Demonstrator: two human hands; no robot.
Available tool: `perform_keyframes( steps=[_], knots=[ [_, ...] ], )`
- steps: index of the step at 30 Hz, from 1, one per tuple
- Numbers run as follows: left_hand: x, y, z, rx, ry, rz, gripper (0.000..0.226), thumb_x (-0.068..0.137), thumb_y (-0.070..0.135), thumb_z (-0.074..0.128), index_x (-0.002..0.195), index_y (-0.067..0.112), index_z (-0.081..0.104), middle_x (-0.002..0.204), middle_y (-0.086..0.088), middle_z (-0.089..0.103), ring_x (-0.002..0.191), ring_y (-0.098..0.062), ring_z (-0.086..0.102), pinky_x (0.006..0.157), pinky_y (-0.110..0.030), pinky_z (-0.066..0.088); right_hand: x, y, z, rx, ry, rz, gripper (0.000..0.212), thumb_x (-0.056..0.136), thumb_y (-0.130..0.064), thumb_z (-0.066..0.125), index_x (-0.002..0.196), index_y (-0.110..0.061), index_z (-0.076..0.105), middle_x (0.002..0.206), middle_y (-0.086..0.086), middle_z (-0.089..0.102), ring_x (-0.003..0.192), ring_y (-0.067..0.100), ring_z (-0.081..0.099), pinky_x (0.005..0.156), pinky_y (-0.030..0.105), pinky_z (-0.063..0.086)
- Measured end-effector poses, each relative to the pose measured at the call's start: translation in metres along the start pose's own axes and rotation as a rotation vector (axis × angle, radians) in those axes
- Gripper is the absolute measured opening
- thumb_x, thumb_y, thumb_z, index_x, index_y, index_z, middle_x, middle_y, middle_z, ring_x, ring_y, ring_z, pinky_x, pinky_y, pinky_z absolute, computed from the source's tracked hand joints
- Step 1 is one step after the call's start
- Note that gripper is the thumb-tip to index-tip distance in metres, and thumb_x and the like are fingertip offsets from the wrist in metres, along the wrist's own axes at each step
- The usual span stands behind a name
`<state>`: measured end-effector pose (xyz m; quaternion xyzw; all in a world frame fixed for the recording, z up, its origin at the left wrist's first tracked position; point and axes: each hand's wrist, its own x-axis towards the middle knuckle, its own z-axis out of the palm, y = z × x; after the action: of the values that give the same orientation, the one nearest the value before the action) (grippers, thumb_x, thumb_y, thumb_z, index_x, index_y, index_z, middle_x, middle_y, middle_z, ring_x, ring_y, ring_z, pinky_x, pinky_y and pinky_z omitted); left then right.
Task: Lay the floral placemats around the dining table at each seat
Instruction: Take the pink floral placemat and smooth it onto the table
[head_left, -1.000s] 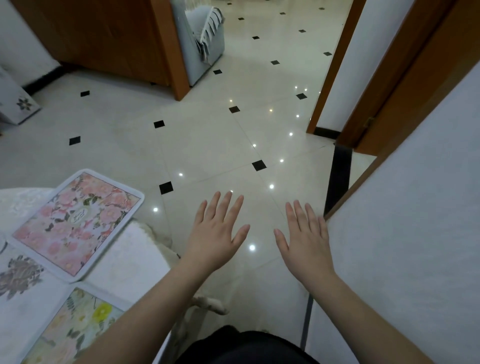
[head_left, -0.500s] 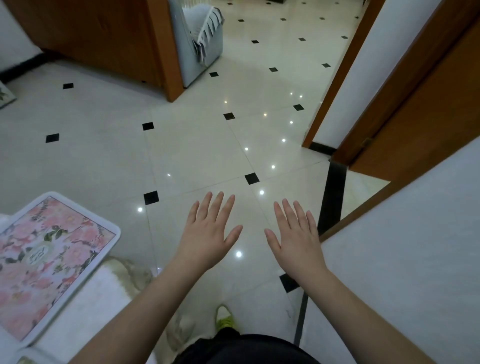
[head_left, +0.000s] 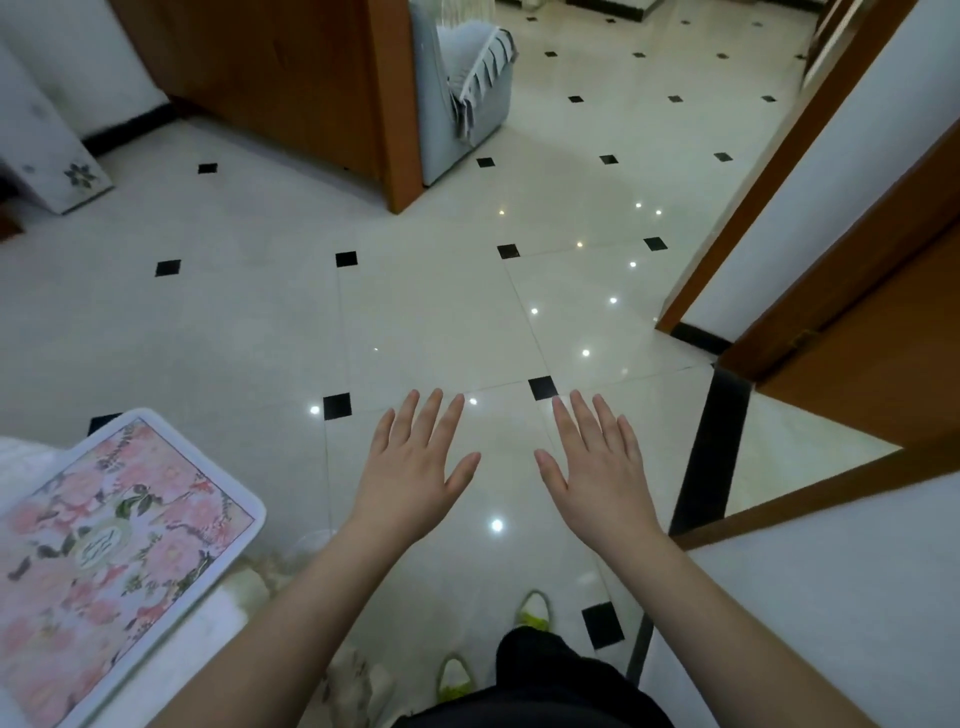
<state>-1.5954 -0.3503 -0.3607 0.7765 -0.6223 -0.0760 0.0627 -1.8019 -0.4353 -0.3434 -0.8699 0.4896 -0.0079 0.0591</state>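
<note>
Pink floral placemat (head_left: 111, 551) lying flat on white-clothed table (head_left: 171, 670) at lower left, one corner reaching past table edge. Only 1 mat in view now vs 2 plus a bit of a third a sec ago; yellow-flowered one and greyish one gone out of frame at bottom left. Probably just head turning right, away from table, not mats moving. Pink mat sits same way on cloth, looks undisturbed.

Left hand (head_left: 415, 467) and right hand (head_left: 597, 473) both flat, fingers straight and spread, palms down, holding nothing, hovering over tiled floor (head_left: 431, 322) w/ small gap between them. Same pose as 0.5 s and 1 s back. Neither touching mat or table; left hand near mat's right corner but apart.

Meaning for task, as a guess: at least this seat done, hands freed, prob. shifting along to next seat or finished. Can't tell how many seats left, most of table out of frame.

Count, now:
- placemats: 1
- hands: 2, both empty
- shoes w/ yellow-green trim (head_left: 535, 608): 2, toes peeking out at bottom
- wooden door frame (head_left: 769, 187) at right, white wall (head_left: 831, 613) close on right
- wooden cabinet (head_left: 291, 78) at top w/ grey upholstered seat (head_left: 467, 98) just behind
- black diamond insets in floor: many, not counted.
</note>
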Motion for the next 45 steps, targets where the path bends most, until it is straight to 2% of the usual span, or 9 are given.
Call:
perform_keyframes(
  steps=[6, 10, 17, 20, 25, 29, 37, 40, 45],
  knots=[
    [0.044, -0.016, -0.002, 0.022, 0.020, -0.115, 0.078, 0.094, 0.066, 0.004, 0.158, 0.025, 0.019, 0.163, -0.006, 0.025, 0.152, -0.029, 0.017, 0.121, -0.045, 0.012, 0.072, 0.002, 0.001, 0.026, -0.009, -0.138, 0.072, 0.094, -0.058, 0.003, 0.158, -0.024, 0.011, 0.165, 0.002, 0.012, 0.153, 0.022, 0.003, 0.118, 0.036, -0.010],
    [0.076, -0.025, -0.011, 0.029, 0.027, -0.209, 0.084, 0.093, 0.069, -0.009, 0.157, 0.025, 0.022, 0.162, -0.005, 0.028, 0.151, -0.028, 0.021, 0.120, -0.045, 0.015, 0.128, 0.007, -0.001, 0.023, -0.014, -0.176, 0.070, 0.097, -0.056, 0.011, 0.156, -0.021, 0.025, 0.161, 0.005, 0.028, 0.151, 0.026, 0.017, 0.118, 0.037, -0.003],
    [0.099, -0.054, -0.025, 0.062, 0.073, -0.391, 0.070, 0.098, 0.060, 0.018, 0.156, 0.022, 0.026, 0.163, -0.008, 0.027, 0.150, -0.031, 0.023, 0.119, -0.047, 0.022, 0.210, -0.011, -0.004, 0.074, -0.010, -0.359, 0.073, 0.095, -0.057, 0.007, 0.157, -0.022, 0.020, 0.163, 0.003, 0.022, 0.152, 0.024, 0.008, 0.120, 0.037, -0.006],
    [0.097, -0.068, -0.031, 0.061, 0.080, -0.478, 0.073, 0.097, 0.062, 0.013, 0.157, 0.022, 0.026, 0.164, -0.008, 0.023, 0.151, -0.031, 0.020, 0.118, -0.048, 0.021, 0.238, -0.030, -0.004, 0.077, -0.030, -0.455, 0.076, 0.092, -0.058, 0.000, 0.158, -0.024, 0.013, 0.165, 0.001, 0.015, 0.153, 0.022, 0.002, 0.120, 0.037, -0.008],
    [0.082, -0.097, -0.036, 0.059, 0.122, -0.628, 0.088, 0.087, 0.070, -0.019, 0.158, 0.026, 0.010, 0.167, -0.005, 0.000, 0.154, -0.027, -0.004, 0.122, -0.047, 0.001, 0.267, -0.080, -0.001, 0.082, -0.028, -0.605, 0.072, 0.095, -0.056, 0.007, 0.156, -0.020, 0.022, 0.162, 0.005, 0.024, 0.152, 0.026, 0.011, 0.119, 0.036, -0.007],
    [0.067, -0.130, -0.036, 0.021, 0.117, -0.744, 0.081, 0.095, 0.067, -0.004, 0.157, 0.024, 0.024, 0.166, -0.007, 0.014, 0.153, -0.030, 0.010, 0.122, -0.053, 0.015, 0.282, -0.131, 0.007, 0.076, -0.061, -0.709, 0.072, 0.095, -0.057, 0.008, 0.156, -0.021, 0.022, 0.162, 0.004, 0.024, 0.152, 0.025, 0.012, 0.119, 0.036, -0.006],
    [0.040, -0.219, -0.034, -0.010, 0.176, -0.911, 0.080, 0.090, 0.068, -0.002, 0.158, 0.028, 0.007, 0.166, 0.000, -0.006, 0.152, -0.022, -0.010, 0.121, -0.042, -0.008, 0.308, -0.243, 0.026, 0.027, -0.094, -0.897, 0.071, 0.096, -0.056, 0.009, 0.156, -0.022, 0.021, 0.162, 0.002, 0.023, 0.152, 0.024, 0.010, 0.119, 0.035, -0.005],
    [0.025, -0.250, -0.037, -0.014, 0.198, -0.967, 0.079, 0.091, 0.068, -0.002, 0.158, 0.028, 0.009, 0.165, -0.001, -0.005, 0.152, -0.022, -0.009, 0.120, -0.042, -0.006, 0.317, -0.285, 0.025, -0.004, -0.072, -0.932, 0.065, 0.098, -0.052, 0.023, 0.152, -0.017, 0.034, 0.156, 0.006, 0.038, 0.148, 0.028, 0.026, 0.118, 0.037, 0.003],
    [0.001, -0.291, -0.041, -0.021, 0.220, -1.064, 0.079, 0.090, 0.066, 0.002, 0.158, 0.027, 0.013, 0.166, -0.003, 0.002, 0.153, -0.025, -0.002, 0.121, -0.045, -0.003, 0.323, -0.351, 0.030, -0.014, -0.049, -1.037, 0.064, 0.099, -0.051, 0.023, 0.151, -0.015, 0.038, 0.154, 0.008, 0.042, 0.146, 0.030, 0.030, 0.118, 0.039, 0.008]
  ],
)
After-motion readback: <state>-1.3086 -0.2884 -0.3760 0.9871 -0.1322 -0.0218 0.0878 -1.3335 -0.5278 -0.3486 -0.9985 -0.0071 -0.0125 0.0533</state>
